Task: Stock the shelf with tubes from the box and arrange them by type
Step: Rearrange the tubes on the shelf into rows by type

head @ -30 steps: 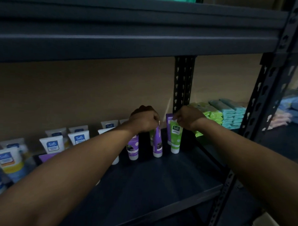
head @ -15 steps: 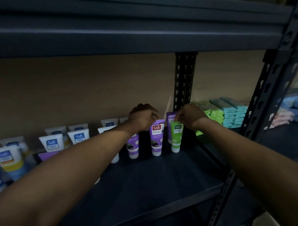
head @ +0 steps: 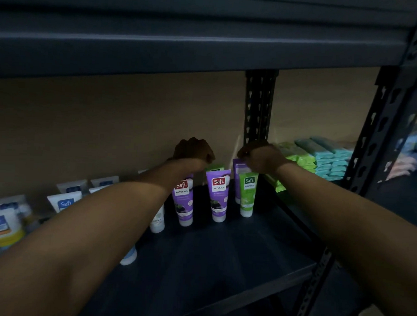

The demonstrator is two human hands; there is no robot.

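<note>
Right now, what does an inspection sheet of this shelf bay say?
Surface: dark metal shelf, tubes upright along its back.
Job's things: left purple tube, right purple tube and green tube in a row; white-and-blue tubes at left.
Clutter: nothing seen.
Grips: left hand curled over the left purple tube, right hand over the green tube's top; both holds unclear.
Cables: nothing seen.
Surroundings: green and blue packs stacked in the next bay; perforated upright behind.

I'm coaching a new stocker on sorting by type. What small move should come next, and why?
Probably the right hand, whose fingers hold the top of the green tube, should shift that tube rightward, away from the purples. It stands directly before a rear purple tube and beside the middle purple tube, so the types mix there.
</note>
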